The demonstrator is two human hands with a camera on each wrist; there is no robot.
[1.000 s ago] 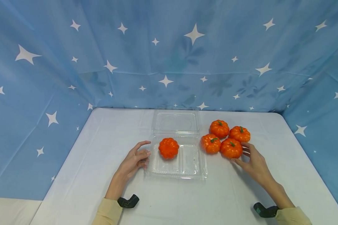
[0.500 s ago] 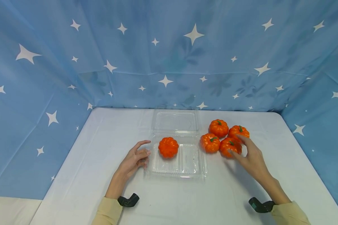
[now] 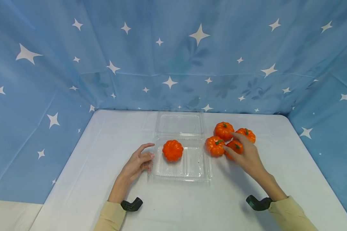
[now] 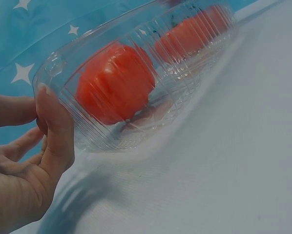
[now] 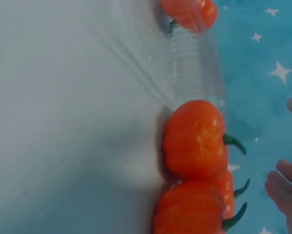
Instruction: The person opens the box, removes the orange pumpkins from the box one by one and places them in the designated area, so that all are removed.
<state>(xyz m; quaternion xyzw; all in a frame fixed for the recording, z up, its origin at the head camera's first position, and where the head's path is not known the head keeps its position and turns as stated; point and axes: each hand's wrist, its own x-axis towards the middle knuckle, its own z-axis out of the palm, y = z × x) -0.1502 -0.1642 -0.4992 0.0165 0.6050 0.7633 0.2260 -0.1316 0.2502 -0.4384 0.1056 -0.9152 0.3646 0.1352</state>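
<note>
Small orange pumpkins with green stems stand in a cluster right of a clear plastic clamshell container (image 3: 194,160). My right hand (image 3: 247,157) hovers over this cluster, thumb and fingers spread, with nothing held. Its thumb is near the left pumpkin (image 3: 215,146), and its fingers partly cover the near right pumpkin (image 3: 235,148). In the right wrist view a gap shows between the fingers (image 5: 285,183) and the pumpkins. Another pumpkin (image 3: 173,150) lies in the container's left half, no stem showing. My left hand (image 3: 136,165) holds the container's left rim with bent fingers, seen close up in the left wrist view.
The container's lid (image 3: 180,124) lies folded back towards the rear of the white table (image 3: 118,128). A back pumpkin (image 3: 224,131) and a far right pumpkin (image 3: 246,134) complete the cluster. A blue star-patterned curtain (image 3: 173,57) surrounds the table's back and sides.
My right hand has left the near right pumpkin's side and moved left and up over the cluster. The left hand and container have stayed in place.
</note>
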